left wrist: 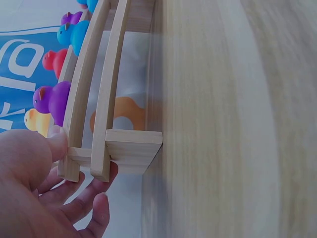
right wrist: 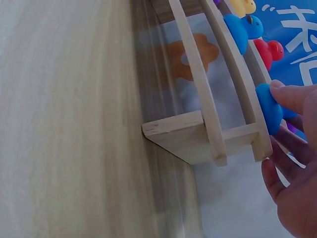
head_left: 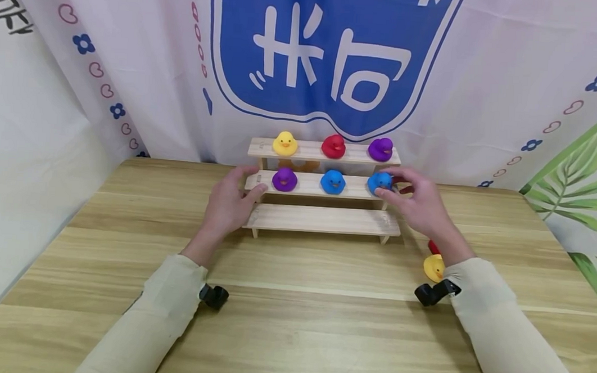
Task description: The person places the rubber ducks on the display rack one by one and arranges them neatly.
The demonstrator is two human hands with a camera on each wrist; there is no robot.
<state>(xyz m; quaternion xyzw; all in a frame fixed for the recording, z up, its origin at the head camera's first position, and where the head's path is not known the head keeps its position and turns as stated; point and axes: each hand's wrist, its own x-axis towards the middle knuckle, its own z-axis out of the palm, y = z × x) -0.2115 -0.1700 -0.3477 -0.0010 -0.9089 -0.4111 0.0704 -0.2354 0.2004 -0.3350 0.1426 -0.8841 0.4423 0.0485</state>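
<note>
A three-tier wooden stand (head_left: 322,220) stands at the back of the table. My left hand (head_left: 231,201) holds the left end of its middle tier, thumb on the upper side and fingers behind and beneath, as the left wrist view shows. With thumb and fingers my right hand (head_left: 419,201) pinches a blue rubber duck (head_left: 378,183) at the right end of that tier. Beside it sit another blue duck (head_left: 333,182) and a purple duck (head_left: 285,179). A yellow duck (head_left: 285,144), a red duck (head_left: 333,146) and a second purple duck (head_left: 380,149) occupy the top tier.
Near my right wrist a second yellow duck (head_left: 433,268) lies on the wooden table (head_left: 291,316), with a red object (head_left: 433,247) partly hidden behind the wrist. A printed cloth (head_left: 172,90) hangs behind the stand.
</note>
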